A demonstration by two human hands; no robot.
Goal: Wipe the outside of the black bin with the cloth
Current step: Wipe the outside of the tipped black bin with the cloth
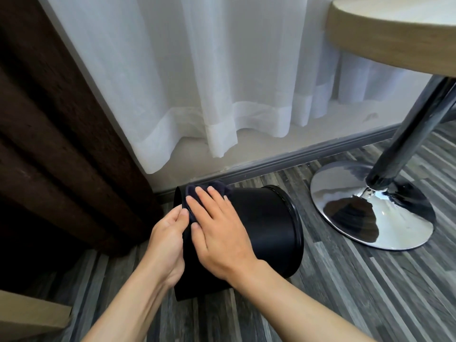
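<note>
We see striped grey floor (345,292), white curtain (197,82) behind, brown drape (49,144) at left. Round table (394,33) on chrome foot (370,211) at right. Black bin (266,230) lies on side on floor, rim toward table. Our right hand (219,225) flat, fingers spread, presses dark cloth (197,191) on bin wall. Our left hand (167,238) grips bin base edge, thumb touching cloth.
</note>
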